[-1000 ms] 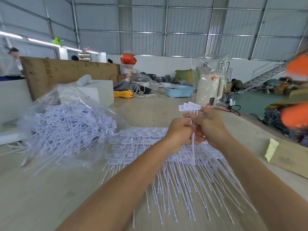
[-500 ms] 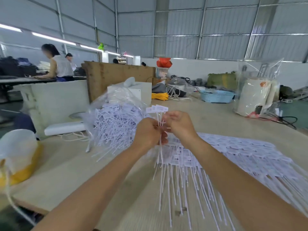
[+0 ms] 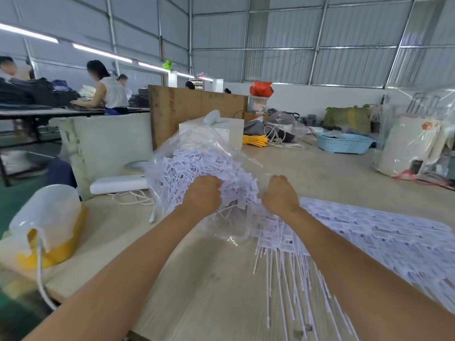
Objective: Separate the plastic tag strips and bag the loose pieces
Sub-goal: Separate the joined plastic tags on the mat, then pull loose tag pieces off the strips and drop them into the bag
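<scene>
At the far left, a translucent white plastic jug point(image 3: 45, 212) lay on its side on the pale, smooth table point(image 3: 216, 286), with a yellow band at its base. A roll of tape point(image 3: 135, 165) sat further back.

Left of centre, a clear, crinkled plastic bag point(image 3: 197, 158) stood on the table, stuffed with loose white tags point(image 3: 182, 173), each a thin stem with a small flat rectangular head. The left hand point(image 3: 202, 193) was curled into a fist at the bag's open mouth, among the loose tags; whether it gripped tags or the film could not be determined. The right hand point(image 3: 280, 193) was also curled, just beside the mouth, at the clear film's edge; its grip could not be confirmed. The two hands were apart, level with each other.

To the right, joined tag strips point(image 3: 357, 232) lay flat in overlapping sheets, heads in rows and stems fanning toward the near edge. Further back stood a blue perforated plastic basket point(image 3: 343, 143).
</scene>
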